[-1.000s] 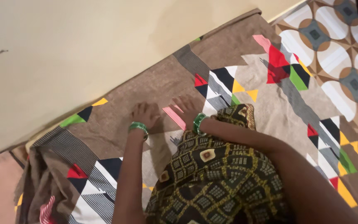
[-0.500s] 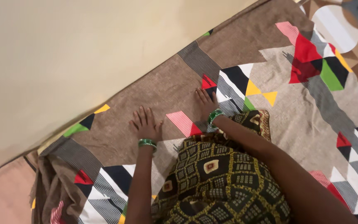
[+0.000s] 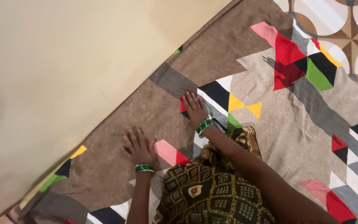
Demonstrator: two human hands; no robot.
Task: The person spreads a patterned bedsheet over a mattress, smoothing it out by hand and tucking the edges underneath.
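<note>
Both hands flat, fingers spread — left hand (image 3: 139, 146) and right hand (image 3: 194, 108) press the patterned bedsheet (image 3: 270, 124) spread from 7 to 3 o'clock — looks soft, light, limp; best gripped at an edge.

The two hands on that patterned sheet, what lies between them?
In the head view, only sheet: a pink striped patch joined to a red triangle lies between the left hand and right hand.

The bedsheet (image 3: 154, 124) is brown-grey with triangles in red, black, yellow, green and white, plus fine black stripes. Green bangles (image 3: 204, 126) ring both wrists. The garment (image 3: 212, 195) at lower centre is black with gold squares. The wall (image 3: 63, 62) at upper left is plain cream.
</note>
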